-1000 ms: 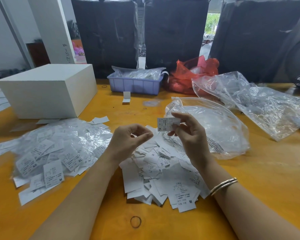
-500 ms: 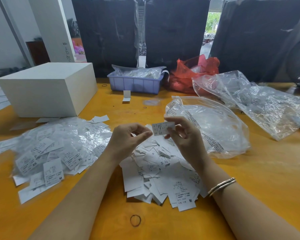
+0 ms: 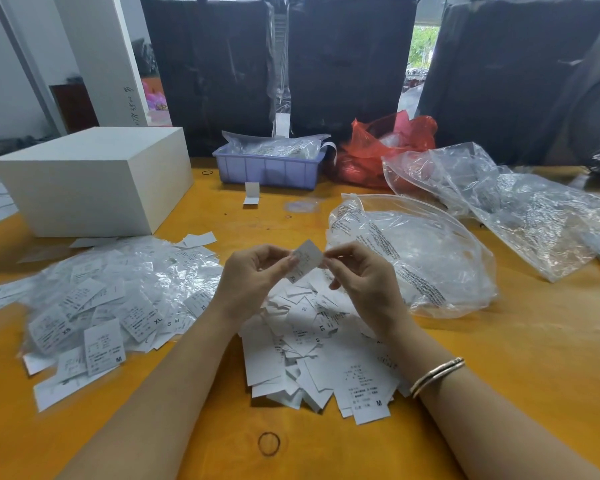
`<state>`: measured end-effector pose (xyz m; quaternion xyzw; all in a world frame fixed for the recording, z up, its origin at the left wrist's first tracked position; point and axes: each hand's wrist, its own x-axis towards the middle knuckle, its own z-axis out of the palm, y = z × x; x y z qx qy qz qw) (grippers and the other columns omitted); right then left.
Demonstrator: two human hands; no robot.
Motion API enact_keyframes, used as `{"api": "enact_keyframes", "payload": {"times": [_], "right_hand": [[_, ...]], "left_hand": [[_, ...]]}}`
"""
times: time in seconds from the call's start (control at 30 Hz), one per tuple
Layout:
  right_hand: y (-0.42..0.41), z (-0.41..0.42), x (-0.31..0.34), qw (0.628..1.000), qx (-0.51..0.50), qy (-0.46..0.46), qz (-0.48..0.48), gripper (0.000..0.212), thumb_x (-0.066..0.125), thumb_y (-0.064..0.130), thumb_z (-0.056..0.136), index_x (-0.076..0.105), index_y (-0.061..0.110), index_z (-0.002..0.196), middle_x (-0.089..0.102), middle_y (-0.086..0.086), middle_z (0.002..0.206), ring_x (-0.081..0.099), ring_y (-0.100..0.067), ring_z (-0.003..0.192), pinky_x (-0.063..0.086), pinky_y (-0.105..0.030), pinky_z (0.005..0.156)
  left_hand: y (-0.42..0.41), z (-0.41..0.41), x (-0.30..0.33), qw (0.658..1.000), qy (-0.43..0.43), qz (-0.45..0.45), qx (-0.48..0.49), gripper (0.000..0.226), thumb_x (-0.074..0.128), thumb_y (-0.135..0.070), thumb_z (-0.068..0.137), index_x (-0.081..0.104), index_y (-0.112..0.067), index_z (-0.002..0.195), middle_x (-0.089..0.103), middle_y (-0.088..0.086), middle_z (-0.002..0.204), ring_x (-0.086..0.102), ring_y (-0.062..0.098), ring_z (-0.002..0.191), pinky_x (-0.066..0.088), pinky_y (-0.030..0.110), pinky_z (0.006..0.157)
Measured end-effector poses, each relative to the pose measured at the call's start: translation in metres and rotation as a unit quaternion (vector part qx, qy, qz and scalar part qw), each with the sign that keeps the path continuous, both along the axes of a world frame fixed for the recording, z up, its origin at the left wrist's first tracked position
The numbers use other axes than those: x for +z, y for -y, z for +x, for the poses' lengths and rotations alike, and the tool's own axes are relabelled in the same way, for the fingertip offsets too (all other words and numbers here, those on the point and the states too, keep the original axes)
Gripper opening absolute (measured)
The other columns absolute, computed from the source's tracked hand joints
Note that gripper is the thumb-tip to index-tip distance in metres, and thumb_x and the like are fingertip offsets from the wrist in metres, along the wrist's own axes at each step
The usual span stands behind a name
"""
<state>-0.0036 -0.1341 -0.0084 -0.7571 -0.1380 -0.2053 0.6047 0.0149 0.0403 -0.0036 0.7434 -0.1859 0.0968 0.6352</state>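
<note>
Pinching one tag (image 3: pixel 307 258): left hand (image 3: pixel 253 277) and right hand (image 3: pixel 362 284) fingers are gripping opposite edges above the pile (image 3: pixel 312 344), likely for reading its size.

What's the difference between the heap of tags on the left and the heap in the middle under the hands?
The left heap glints, its tags seemingly wrapped in clear plastic; the middle heap is bare, matt paper. The left heap spreads wide before the white box; the middle heap is tighter, beneath the left hand and right hand, which pinch one tag. Both hold white tags printed with size letters like M and XS.
</note>
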Motion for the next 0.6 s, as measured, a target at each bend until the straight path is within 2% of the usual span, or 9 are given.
{"api": "enact_keyframes", "payload": {"times": [0.07, 0.17, 0.23, 0.3, 0.37, 0.43, 0.47, 0.53, 0.6], "right_hand": [[-0.001, -0.002, -0.002, 0.999, 0.006, 0.016, -0.038, 0.008, 0.064, 0.0, 0.085, 0.066, 0.007, 0.089, 0.069, -0.002, 0.077, 0.062, -0.004, 0.06, 0.052, -0.021, 0.056], [-0.007, -0.006, -0.006, 0.983, -0.022, 0.07, -0.166, 0.008, 0.068, 0.008, 0.084, 0.072, 0.009, 0.09, 0.071, -0.002, 0.077, 0.064, -0.015, 0.06, 0.055, -0.036, 0.062], [-0.01, -0.008, -0.006, 0.961, -0.032, 0.114, -0.248, 0.01, 0.068, 0.012, 0.083, 0.073, 0.014, 0.091, 0.072, 0.003, 0.078, 0.063, -0.012, 0.06, 0.053, -0.037, 0.065], [-0.008, -0.008, -0.003, 0.938, -0.045, 0.162, -0.303, 0.014, 0.067, 0.011, 0.082, 0.073, 0.015, 0.094, 0.073, 0.003, 0.085, 0.065, -0.012, 0.069, 0.049, -0.038, 0.073], [0.001, -0.003, 0.002, 0.926, -0.114, 0.203, -0.298, 0.018, 0.066, 0.008, 0.082, 0.073, 0.014, 0.097, 0.072, 0.0, 0.095, 0.065, -0.017, 0.084, 0.046, -0.04, 0.08], [0.018, 0.005, 0.009, 0.917, -0.227, 0.212, -0.249, 0.02, 0.062, 0.003, 0.082, 0.071, 0.012, 0.098, 0.07, -0.003, 0.099, 0.064, -0.02, 0.091, 0.046, -0.04, 0.082], [0.029, 0.008, 0.011, 0.907, -0.285, 0.201, -0.237, 0.021, 0.059, 0.002, 0.084, 0.071, 0.012, 0.099, 0.07, -0.004, 0.099, 0.063, -0.022, 0.091, 0.045, -0.039, 0.081], [0.052, 0.014, 0.01, 0.887, -0.361, 0.125, -0.261, 0.023, 0.055, 0.005, 0.087, 0.07, 0.012, 0.103, 0.069, -0.006, 0.104, 0.061, -0.025, 0.094, 0.038, -0.033, 0.079], [0.07, 0.019, 0.002, 0.868, -0.366, -0.022, -0.334, 0.027, 0.049, 0.013, 0.091, 0.066, 0.014, 0.113, 0.064, -0.007, 0.115, 0.054, -0.028, 0.105, 0.032, -0.035, 0.083]], "left_hand": [[0.0, 0.0, -0.001, 1.0, -0.001, 0.0, 0.002, 0.011, 0.068, -0.03, 0.073, 0.069, -0.022, 0.081, 0.072, -0.011, 0.074, 0.066, 0.001, 0.071, 0.049, 0.011, 0.063], [0.0, 0.0, -0.004, 1.0, -0.006, 0.0, -0.008, 0.012, 0.07, -0.031, 0.071, 0.07, -0.025, 0.081, 0.073, -0.009, 0.079, 0.069, 0.005, 0.077, 0.051, 0.013, 0.067], [0.0, 0.001, -0.004, 1.0, -0.013, 0.005, -0.015, 0.013, 0.071, -0.031, 0.07, 0.07, -0.024, 0.08, 0.074, -0.009, 0.08, 0.07, 0.006, 0.081, 0.052, 0.014, 0.07], [-0.002, 0.002, -0.002, 1.0, -0.01, 0.03, 0.002, 0.008, 0.072, -0.03, 0.073, 0.07, -0.025, 0.079, 0.073, -0.011, 0.077, 0.069, 0.003, 0.077, 0.051, 0.014, 0.068], [-0.009, 0.004, 0.001, 0.998, 0.003, 0.043, 0.05, 0.003, 0.071, -0.026, 0.078, 0.068, -0.027, 0.079, 0.07, -0.014, 0.074, 0.065, -0.002, 0.071, 0.049, 0.013, 0.064], [-0.02, 0.006, 0.004, 0.99, 0.007, 0.06, 0.127, 0.003, 0.07, -0.024, 0.082, 0.069, -0.025, 0.084, 0.069, -0.01, 0.081, 0.063, -0.001, 0.074, 0.048, 0.014, 0.066], [-0.026, 0.007, 0.005, 0.978, 0.011, 0.102, 0.181, 0.006, 0.069, -0.025, 0.084, 0.069, -0.023, 0.09, 0.069, -0.006, 0.085, 0.062, 0.001, 0.076, 0.046, 0.016, 0.064], [-0.037, 0.008, 0.004, 0.921, 0.008, 0.243, 0.305, 0.016, 0.064, -0.028, 0.088, 0.067, -0.022, 0.102, 0.068, 0.001, 0.094, 0.059, 0.012, 0.079, 0.044, 0.025, 0.062], [-0.049, 0.01, 0.002, 0.856, -0.03, 0.355, 0.374, 0.023, 0.059, -0.03, 0.09, 0.063, -0.024, 0.112, 0.067, 0.006, 0.106, 0.058, 0.024, 0.092, 0.044, 0.034, 0.076]]}}
